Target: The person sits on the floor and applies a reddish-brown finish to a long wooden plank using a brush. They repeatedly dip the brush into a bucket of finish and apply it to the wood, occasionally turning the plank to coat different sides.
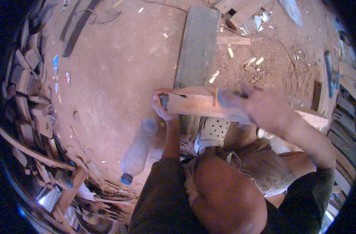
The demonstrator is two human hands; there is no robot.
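My left hand (pixel 163 103) is wrapped round the left end of a wooden board (pixel 191 105), with something dark at that end beside my fingers. The board lies crosswise in front of me. Over it, my right hand (pixel 260 105) is blurred, its fingers closed on or around something bluish-grey (pixel 226 98) that I cannot make out, pressed to the board's face. Just below the board is a perforated white clog (pixel 211 134) on my foot. A long grey plank (pixel 198 46) runs away from me behind the board.
A plastic bottle (pixel 135 154) lies left of my left arm. Wood offcuts (pixel 31 117) pile along the left, and slatted timber (pixel 344 132) lines the right. Cable coils (pixel 297 66), wood scraps (pixel 234 41) and pale chips lie on the dirt floor (pixel 111 66).
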